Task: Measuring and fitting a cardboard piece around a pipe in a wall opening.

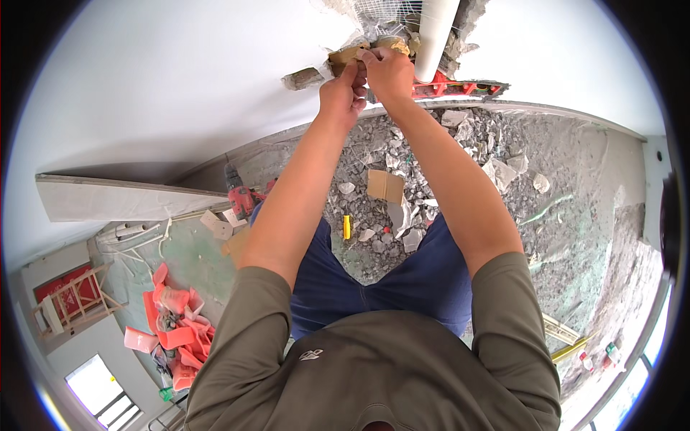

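At top centre, left hand (346,93) and right hand (389,76) meet at the tan piece (345,57); how closed either grip is, or on what, I can't tell. Slipping could scrape knuckles against the jagged wall slot (303,78).

No text or numbers legible anywhere in view. 1 clear graphic mark: small white emblem (311,354) on the left chest of the grey-brown shirt (388,373), line shape only, no letters to make out. Red-and-dark drill (244,201) on the left: any lettering on casing too small to tell. Red panel (52,290) at far left: print, if any, unreadable. Small red-and-white item (586,360) at lower right: too blurred to read.
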